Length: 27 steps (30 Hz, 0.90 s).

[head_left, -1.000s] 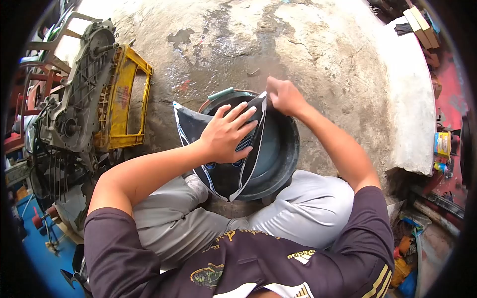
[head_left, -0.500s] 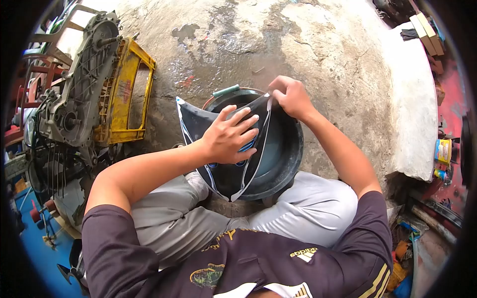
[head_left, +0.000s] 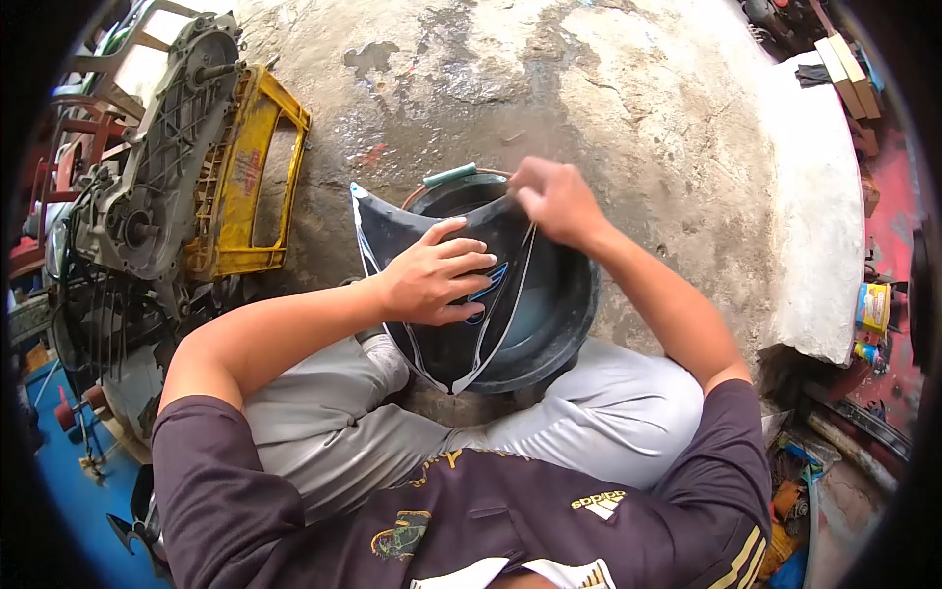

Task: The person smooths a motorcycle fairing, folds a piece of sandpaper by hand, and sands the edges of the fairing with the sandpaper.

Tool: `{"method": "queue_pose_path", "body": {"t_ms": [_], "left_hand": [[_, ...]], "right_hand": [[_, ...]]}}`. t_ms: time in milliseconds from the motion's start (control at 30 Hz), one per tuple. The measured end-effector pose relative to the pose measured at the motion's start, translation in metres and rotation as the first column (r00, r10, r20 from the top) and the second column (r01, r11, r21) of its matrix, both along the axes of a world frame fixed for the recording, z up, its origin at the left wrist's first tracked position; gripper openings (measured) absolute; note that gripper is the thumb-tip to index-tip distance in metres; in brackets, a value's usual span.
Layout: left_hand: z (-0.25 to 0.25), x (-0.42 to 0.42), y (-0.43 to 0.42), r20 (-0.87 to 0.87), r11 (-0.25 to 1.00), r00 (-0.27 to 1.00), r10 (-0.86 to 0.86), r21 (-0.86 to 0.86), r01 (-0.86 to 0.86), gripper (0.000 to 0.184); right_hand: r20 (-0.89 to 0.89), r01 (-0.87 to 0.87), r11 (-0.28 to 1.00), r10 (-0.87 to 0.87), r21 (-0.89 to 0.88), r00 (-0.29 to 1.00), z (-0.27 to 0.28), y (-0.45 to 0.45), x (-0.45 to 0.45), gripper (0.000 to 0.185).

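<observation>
A black plastic vehicle body panel (head_left: 432,344), pointed at the bottom and edged with white and blue stripes, rests over a black bucket (head_left: 574,339). My left hand (head_left: 439,273) lies open across the panel's face, its fingers spread and touching it. At the panel's upper right corner is my right hand (head_left: 557,201), blurred by motion. Its fingers are curled together and cover that corner, so whatever they pinch is hidden. Bluish water (head_left: 530,312) shows inside the bucket, and the bucket's green handle grip (head_left: 449,176) sticks up at the far side.
To the left, a grey metal engine casing (head_left: 147,187) leans against a yellow plastic crate (head_left: 270,187). Wet concrete floor (head_left: 471,108) lies beyond the bucket. A raised white ledge (head_left: 814,216) runs along the right, with a yellow-and-blue tin (head_left: 872,306) past it. My bent legs flank the bucket.
My right hand has shifted slightly left along the panel's upper corner and is now blurred. My left hand has slid a little left and down on the panel, uncovering more of its blue marking.
</observation>
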<state>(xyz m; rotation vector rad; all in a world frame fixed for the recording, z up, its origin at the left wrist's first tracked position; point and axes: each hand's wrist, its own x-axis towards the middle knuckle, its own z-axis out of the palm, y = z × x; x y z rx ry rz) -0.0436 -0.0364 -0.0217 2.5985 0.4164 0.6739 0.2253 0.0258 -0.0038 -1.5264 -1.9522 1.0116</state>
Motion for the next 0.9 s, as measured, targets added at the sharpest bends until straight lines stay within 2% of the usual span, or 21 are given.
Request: {"method": "queue_pose_path", "body": {"t_ms": [67, 133, 233, 267, 333, 400, 467, 533, 600, 667, 767, 800, 867, 900], "left_hand": [[0.000, -0.001, 0.000, 0.011, 1.000, 1.000, 0.001, 0.004, -0.001, 0.034], [0.001, 0.001, 0.001, 0.032, 1.000, 0.999, 0.003, 0.009, -0.003, 0.033], [0.002, 0.004, 0.001, -0.002, 1.000, 1.000, 0.016, 0.002, -0.016, 0.031], [0.003, 0.004, 0.001, -0.008, 1.000, 1.000, 0.019, 0.007, -0.019, 0.030], [0.003, 0.003, -0.001, -0.021, 1.000, 1.000, 0.019, 0.009, -0.019, 0.029], [0.004, 0.003, 0.000, -0.032, 1.000, 0.999, 0.023, 0.004, -0.023, 0.029], [0.004, 0.003, 0.000, -0.021, 1.000, 0.999, 0.030, 0.008, -0.030, 0.029], [0.005, 0.004, 0.001, -0.034, 1.000, 0.999, 0.022, 0.004, -0.022, 0.029], [0.003, 0.004, 0.001, -0.032, 1.000, 0.999, 0.017, 0.008, -0.017, 0.029], [0.003, 0.004, 0.001, -0.037, 1.000, 0.999, 0.019, 0.009, -0.019, 0.029], [0.005, 0.004, 0.001, -0.050, 1.000, 0.998, 0.028, -0.005, -0.028, 0.029], [0.005, 0.003, 0.001, -0.052, 1.000, 0.998, 0.031, -0.003, -0.031, 0.029], [0.004, 0.004, 0.002, -0.041, 1.000, 0.999, 0.024, 0.010, -0.024, 0.030], [0.004, 0.004, 0.002, -0.041, 1.000, 0.999, 0.019, 0.012, -0.019, 0.030]], "right_hand": [[0.097, 0.184, 0.979, -0.175, -0.088, 0.980, 0.002, 0.013, 0.018, 0.017], [0.114, 0.205, 0.977, -0.196, -0.067, 0.974, 0.000, 0.016, 0.022, 0.017], [0.071, -0.013, 1.000, 0.013, 0.008, 0.997, 0.008, -0.007, -0.015, 0.016], [0.032, -0.107, 0.989, 0.111, -0.103, 0.993, 0.017, -0.011, -0.026, 0.020], [0.013, -0.140, 0.982, 0.143, -0.127, 0.990, 0.022, -0.008, -0.028, 0.019], [0.068, -0.005, 0.997, 0.010, -0.072, 0.998, 0.008, 0.006, -0.006, 0.017], [0.105, 0.177, 0.965, -0.159, -0.194, 0.982, -0.004, 0.021, 0.019, 0.016], [0.134, 0.163, 0.981, -0.148, -0.105, 0.980, 0.003, 0.017, 0.012, 0.015], [0.052, -0.014, 0.999, 0.016, -0.040, 0.999, 0.009, -0.003, -0.011, 0.016], [0.015, -0.147, 0.984, 0.149, -0.099, 0.989, 0.024, -0.017, -0.033, 0.018], [0.088, 0.004, 0.998, 0.002, -0.063, 0.996, 0.008, 0.003, -0.004, 0.019], [0.106, 0.132, 0.982, -0.118, -0.136, 0.987, 0.008, 0.010, 0.008, 0.019], [0.162, 0.193, 0.978, -0.177, -0.084, 0.971, -0.007, 0.017, 0.024, 0.017], [0.127, 0.137, 0.990, -0.132, -0.034, 0.983, -0.004, 0.012, 0.017, 0.016]]}}
